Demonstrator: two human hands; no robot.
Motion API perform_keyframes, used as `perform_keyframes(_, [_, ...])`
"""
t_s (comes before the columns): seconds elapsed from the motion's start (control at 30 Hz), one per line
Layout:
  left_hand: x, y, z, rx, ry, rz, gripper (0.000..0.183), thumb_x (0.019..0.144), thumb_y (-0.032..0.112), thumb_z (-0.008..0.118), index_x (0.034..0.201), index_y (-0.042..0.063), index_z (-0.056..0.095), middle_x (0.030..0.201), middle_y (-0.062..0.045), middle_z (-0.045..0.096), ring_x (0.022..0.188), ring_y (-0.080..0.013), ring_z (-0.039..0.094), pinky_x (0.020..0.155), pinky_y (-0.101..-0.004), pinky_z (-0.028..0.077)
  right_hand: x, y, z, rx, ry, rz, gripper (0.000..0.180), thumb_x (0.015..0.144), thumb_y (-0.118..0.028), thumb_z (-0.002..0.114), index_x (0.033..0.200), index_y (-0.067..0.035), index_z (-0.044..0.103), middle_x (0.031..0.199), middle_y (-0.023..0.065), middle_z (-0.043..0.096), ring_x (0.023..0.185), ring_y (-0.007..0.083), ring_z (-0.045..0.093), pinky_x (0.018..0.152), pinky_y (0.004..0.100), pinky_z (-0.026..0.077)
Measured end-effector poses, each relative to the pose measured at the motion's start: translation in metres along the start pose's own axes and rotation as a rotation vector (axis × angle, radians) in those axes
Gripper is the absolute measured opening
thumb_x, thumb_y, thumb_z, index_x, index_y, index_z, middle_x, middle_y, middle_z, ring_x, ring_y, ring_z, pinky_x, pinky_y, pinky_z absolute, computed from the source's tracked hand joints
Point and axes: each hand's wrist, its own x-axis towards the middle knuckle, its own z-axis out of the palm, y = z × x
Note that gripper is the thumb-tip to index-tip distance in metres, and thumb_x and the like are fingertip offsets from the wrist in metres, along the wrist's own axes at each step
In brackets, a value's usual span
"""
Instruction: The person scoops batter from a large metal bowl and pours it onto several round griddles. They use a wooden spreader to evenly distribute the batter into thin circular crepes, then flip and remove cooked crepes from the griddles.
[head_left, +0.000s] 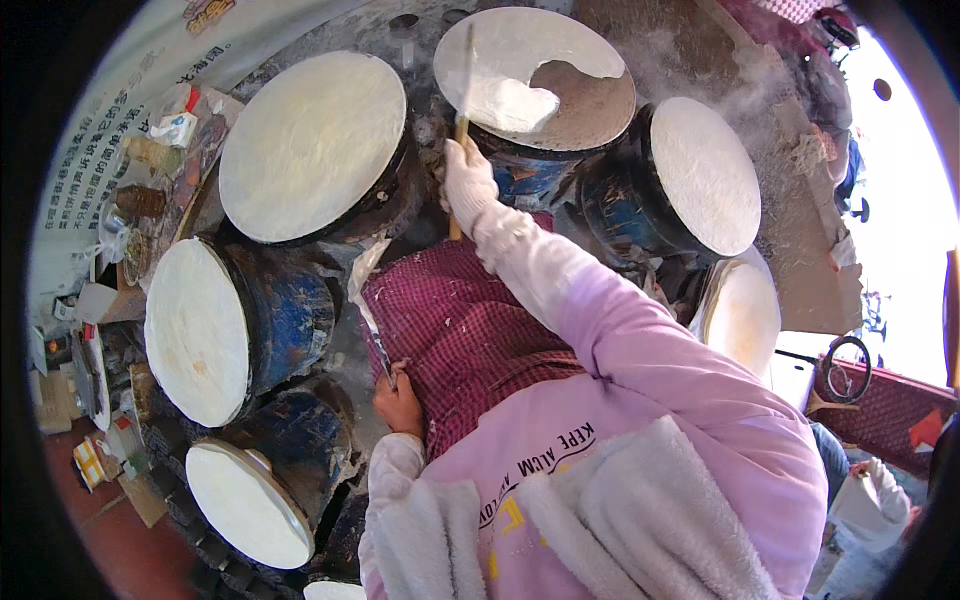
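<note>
My right hand (471, 176), in a white knit glove, grips a wooden stick (463, 131) that reaches over the top round griddle (592, 105). White batter (517, 105) covers part of that griddle, with a lump near the middle; its right and lower parts show bare brown metal. My bare left hand (400, 403) is closed on the handle of a long, narrow scraper or spatula (379, 341), whose upper end is coated with batter. It is held beside the red checked apron (465, 315). Steam or dust hangs at the upper right.
Several drum stoves stand around me, with round white sheets on top, at upper left (311, 146), left (196, 334), lower left (244, 506) and right (705, 176). A stack of thin round sheets (742, 311) lies far right. Jars (140, 201) crowd a left shelf. A person (870, 502) is at lower right.
</note>
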Motion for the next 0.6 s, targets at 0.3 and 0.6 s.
perform_keyframes(0.3, [-0.006,-0.009,-0.005,-0.091,0.028,-0.007,0.022,0.091,0.014,0.057,0.098,0.001,0.074,0.096,-0.017,0.074,0.091,-0.0289,0.071,0.083,-0.0386,0.053,-0.038,-0.014,-0.101,0.263,0.047,0.163,0.034,0.101,-0.033,0.051,0.132,-0.018,0.049,0.073,0.0025,0.054,0.046,0.0127,0.047,0.037,0.0298,0.041])
perform_keyframes(0.6, [0.002,0.012,0.01,-0.089,-0.023,0.077,0.02,0.091,0.012,0.059,0.099,0.001,0.073,0.098,-0.016,0.074,0.092,-0.0276,0.071,0.083,-0.0383,0.053,-0.068,0.018,-0.184,-0.334,-0.103,-0.099,0.047,0.101,-0.03,0.055,0.145,-0.015,0.049,0.078,0.0027,0.066,0.063,0.0115,0.061,0.057,0.0266,0.048])
